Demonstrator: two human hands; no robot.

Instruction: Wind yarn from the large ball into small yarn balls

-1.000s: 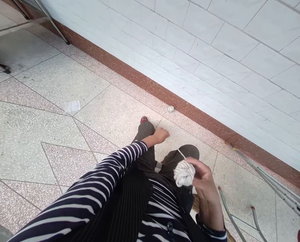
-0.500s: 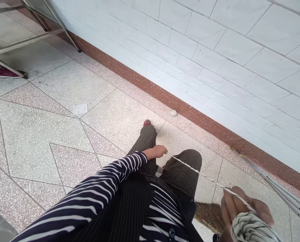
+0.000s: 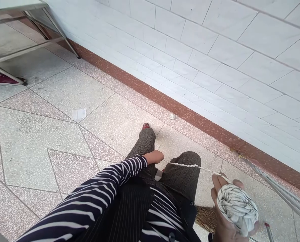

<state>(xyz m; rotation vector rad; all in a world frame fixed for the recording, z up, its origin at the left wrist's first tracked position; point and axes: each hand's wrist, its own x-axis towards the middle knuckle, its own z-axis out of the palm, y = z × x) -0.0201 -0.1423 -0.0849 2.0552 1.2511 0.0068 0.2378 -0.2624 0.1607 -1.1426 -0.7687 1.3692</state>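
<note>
In my right hand (image 3: 216, 188), at the lower right, a wound ball of white cord (image 3: 237, 206) with dark flecks rests on the palm, the fingers curled about it. A twisted length of cord (image 3: 190, 165) runs from the ball across my right thigh to my left hand. My left hand (image 3: 155, 157) is closed over my left knee area, gripping the cord's other end. The fingertips of the left hand are partly hidden.
A small white ball (image 3: 172, 116) lies near the wall's red-brown skirting. A piece of white paper (image 3: 79, 114) is on the tiled floor. A metal-legged table (image 3: 61, 32) stands at upper left, another person's shoe (image 3: 7, 79) beneath. Metal poles (image 3: 273, 183) and broom bristles (image 3: 205, 216) are at right.
My right hand has moved up and left and turned, bringing more of the cord ball into view. My left hand has shifted slightly down and left; the cord between them hangs flatter.
</note>
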